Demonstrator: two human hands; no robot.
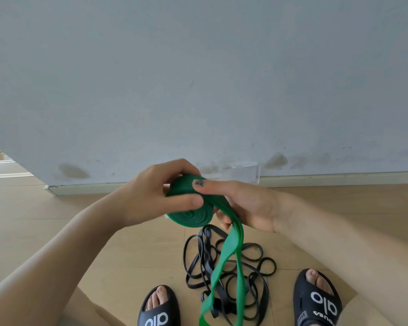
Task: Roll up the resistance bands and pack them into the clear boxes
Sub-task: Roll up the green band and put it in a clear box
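The left hand (pixel 151 194) grips the green band (pixel 193 208) — a half-wound coil — with fingers curled over its top and thumb pressed on its side. Right of the coil, the right hand (pixel 243 205) pinches the loose tail. Below the coil, black bands (pixel 231 274) lie tangled on the floor (pixel 57 208) between two black sandals (pixel 316 300).

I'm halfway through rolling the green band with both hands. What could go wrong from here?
1. The green band coil is held only between the left hand and right hand; a loosened pinch could let it spring open.
2. Its unrolled tail hangs down over the black bands tangled on the floor and might snag or drag them up.
3. The clear box sits by the wall, beyond the pile; stepping there risks catching a black slipper.
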